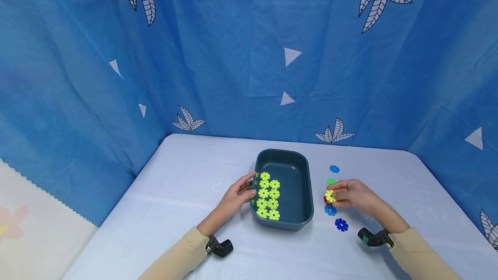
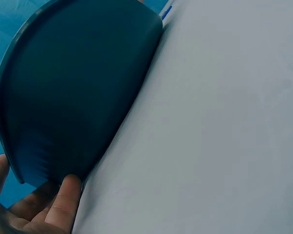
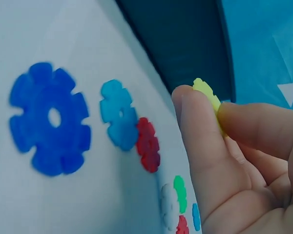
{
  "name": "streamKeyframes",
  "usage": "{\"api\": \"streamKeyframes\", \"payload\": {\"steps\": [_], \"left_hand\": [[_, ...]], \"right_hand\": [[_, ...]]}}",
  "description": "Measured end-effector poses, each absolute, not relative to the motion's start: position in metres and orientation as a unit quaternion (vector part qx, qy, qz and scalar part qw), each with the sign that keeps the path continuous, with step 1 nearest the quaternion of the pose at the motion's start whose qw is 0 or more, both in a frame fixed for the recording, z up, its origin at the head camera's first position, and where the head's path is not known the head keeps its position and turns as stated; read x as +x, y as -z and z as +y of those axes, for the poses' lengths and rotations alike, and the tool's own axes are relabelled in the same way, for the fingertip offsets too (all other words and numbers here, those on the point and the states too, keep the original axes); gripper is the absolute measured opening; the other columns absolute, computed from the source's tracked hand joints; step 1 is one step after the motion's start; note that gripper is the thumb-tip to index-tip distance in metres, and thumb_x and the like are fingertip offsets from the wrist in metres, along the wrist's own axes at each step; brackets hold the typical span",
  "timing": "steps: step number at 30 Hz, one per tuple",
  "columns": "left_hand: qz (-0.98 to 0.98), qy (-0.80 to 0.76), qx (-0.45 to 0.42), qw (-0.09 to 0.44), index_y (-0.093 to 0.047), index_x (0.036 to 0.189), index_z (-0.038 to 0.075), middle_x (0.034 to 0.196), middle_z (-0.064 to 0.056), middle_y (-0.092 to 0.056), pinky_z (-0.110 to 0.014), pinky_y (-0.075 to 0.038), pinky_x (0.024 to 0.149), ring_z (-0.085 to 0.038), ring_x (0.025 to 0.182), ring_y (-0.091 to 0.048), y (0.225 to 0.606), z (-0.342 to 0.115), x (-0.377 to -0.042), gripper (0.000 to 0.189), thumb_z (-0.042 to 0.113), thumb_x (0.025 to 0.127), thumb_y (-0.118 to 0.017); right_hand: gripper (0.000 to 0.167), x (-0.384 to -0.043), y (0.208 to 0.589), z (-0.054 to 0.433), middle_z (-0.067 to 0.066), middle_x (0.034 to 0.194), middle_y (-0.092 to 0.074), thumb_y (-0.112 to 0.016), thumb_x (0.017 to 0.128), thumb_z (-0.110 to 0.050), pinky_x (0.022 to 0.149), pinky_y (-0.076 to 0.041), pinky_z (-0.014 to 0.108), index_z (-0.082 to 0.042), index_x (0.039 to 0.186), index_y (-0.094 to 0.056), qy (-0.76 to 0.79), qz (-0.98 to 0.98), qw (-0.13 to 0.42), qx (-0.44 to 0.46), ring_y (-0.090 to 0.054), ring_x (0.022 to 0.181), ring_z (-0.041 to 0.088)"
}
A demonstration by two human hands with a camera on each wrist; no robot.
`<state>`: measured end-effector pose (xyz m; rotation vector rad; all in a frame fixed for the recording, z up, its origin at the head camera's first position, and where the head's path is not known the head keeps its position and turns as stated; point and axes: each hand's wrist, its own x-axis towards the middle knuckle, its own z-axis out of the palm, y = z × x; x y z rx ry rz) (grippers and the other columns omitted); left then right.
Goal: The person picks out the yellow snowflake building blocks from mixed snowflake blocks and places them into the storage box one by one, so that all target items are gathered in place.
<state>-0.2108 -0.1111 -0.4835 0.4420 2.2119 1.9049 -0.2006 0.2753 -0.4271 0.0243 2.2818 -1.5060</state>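
A dark teal plastic bin (image 1: pixel 295 193) stands on the table. Lime-yellow snowflake discs (image 1: pixel 274 194) lie in two columns along its left side. My left hand (image 1: pixel 235 194) rests against the bin's left side, fingertips at the rim and thumb touching the outer wall (image 2: pixel 83 97). To the right of the bin, my right hand (image 1: pixel 355 195) pinches one yellow snowflake disc (image 3: pixel 207 93) between thumb and fingertips. Just under that hand lie a red disc (image 3: pixel 148 146) and a light blue disc (image 3: pixel 118 114); a dark blue disc (image 3: pixel 49 119) is nearer me.
Farther back on the right lie a green disc (image 1: pixel 331 181) and another blue disc (image 1: pixel 334 168). A whitish disc (image 3: pixel 169 207) and a second red disc (image 3: pixel 182 225) show in the right wrist view. A blue curtain (image 1: pixel 249 55) hangs behind the white-covered table (image 1: pixel 186 172).
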Motion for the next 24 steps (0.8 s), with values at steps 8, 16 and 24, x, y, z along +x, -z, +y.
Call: {"api": "streamKeyframes", "payload": {"steps": [8, 16, 24], "left_hand": [[0.747, -0.641, 0.147, 0.092, -0.040, 0.157, 0.018, 0.152, -0.024, -0.049, -0.043, -0.057, 0.103, -0.040, 0.137, -0.053, 0.483, -0.111, -0.210, 0.061, 0.017, 0.100, -0.060], [0.746, -0.643, 0.145, 0.091, -0.041, 0.157, 0.018, 0.152, -0.024, -0.050, -0.043, -0.057, 0.104, -0.040, 0.138, -0.053, 0.483, -0.110, -0.210, 0.061, 0.016, 0.099, -0.060], [0.745, -0.644, 0.144, 0.092, -0.041, 0.157, 0.019, 0.151, -0.024, -0.050, -0.043, -0.057, 0.104, -0.040, 0.137, -0.053, 0.483, -0.110, -0.210, 0.061, 0.017, 0.099, -0.061]], "right_hand": [[0.047, -0.207, 0.421, 0.277, 0.005, 0.115, -0.070, -0.055, 0.103, -0.009, 0.086, -0.063, 0.027, 0.013, 0.144, -0.046, 0.604, 0.763, 0.232, 0.008, -0.073, 0.097, 0.013], [0.051, -0.213, 0.416, 0.270, 0.002, 0.115, -0.067, -0.050, 0.104, -0.006, 0.090, -0.062, 0.027, 0.014, 0.150, -0.037, 0.645, 0.724, 0.243, 0.005, -0.072, 0.101, 0.011], [0.053, -0.223, 0.405, 0.256, 0.004, 0.118, -0.065, -0.052, 0.104, -0.006, 0.091, -0.061, 0.025, 0.012, 0.151, -0.035, 0.647, 0.726, 0.231, 0.000, -0.071, 0.102, 0.011]]}}
